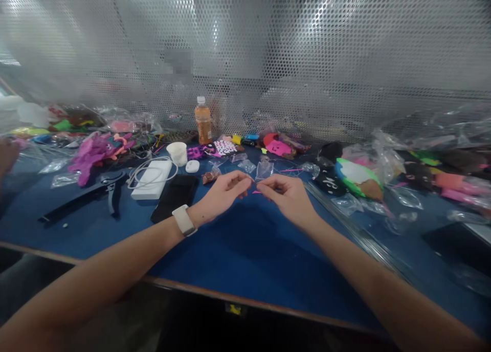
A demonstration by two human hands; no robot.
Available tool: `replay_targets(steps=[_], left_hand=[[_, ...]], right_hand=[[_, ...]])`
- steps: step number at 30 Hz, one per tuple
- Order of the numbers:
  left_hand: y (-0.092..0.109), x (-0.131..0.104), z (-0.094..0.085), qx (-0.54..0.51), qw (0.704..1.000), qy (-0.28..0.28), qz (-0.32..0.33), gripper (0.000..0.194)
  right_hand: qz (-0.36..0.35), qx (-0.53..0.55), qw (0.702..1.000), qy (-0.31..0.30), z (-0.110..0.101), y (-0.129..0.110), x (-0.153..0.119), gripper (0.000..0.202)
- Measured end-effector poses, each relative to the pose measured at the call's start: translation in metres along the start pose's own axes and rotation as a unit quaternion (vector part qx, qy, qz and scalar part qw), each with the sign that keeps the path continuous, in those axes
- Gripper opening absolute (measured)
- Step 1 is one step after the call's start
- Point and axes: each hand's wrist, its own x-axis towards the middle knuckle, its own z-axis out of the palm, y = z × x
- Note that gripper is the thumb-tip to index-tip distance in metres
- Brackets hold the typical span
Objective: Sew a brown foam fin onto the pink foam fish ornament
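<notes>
Pink scrap [256,192] shows at the fingertips of the right hand [289,196], the left hand [230,185] near over the counter [238,255], both hands' fingers pinched together, whether gripping anything I cannot tell, seemingly fine handling that calls for steadiness.

the single view comes from a camera on the person's head, and it faces forward and down over the blue table [238,249]. it is near to the forearms [126,255], which enter from the lower corners; the left hand [224,192] and the right hand [290,197] are close to the middle. the perforated metal panel [249,45] fills the upper part, behind the table.
</notes>
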Motion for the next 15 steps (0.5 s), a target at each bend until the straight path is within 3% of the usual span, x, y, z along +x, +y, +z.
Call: replay_targets(steps=[3,6,9,15], left_hand=[[-0.002,-0.003,0.011,-0.052,0.998,-0.028,-0.015,0.032],[-0.003,-0.003,0.015,-0.091,0.995,0.016,-0.029,0.028],[-0.003,-0.003,0.014,-0.146,0.986,0.052,-0.06,0.027],[0.001,-0.003,0.012,-0.261,0.956,0.01,-0.132,0.032]], right_hand=[[0.009,0.046,0.999,0.023,0.01,0.001,-0.003,0.02],[0.029,0.054,0.998,0.028,0.016,0.002,-0.005,0.021],[0.012,0.007,0.999,0.035,0.02,0.002,-0.007,0.022],[-0.036,-0.086,0.993,0.071,0.024,0.001,-0.013,0.02]])
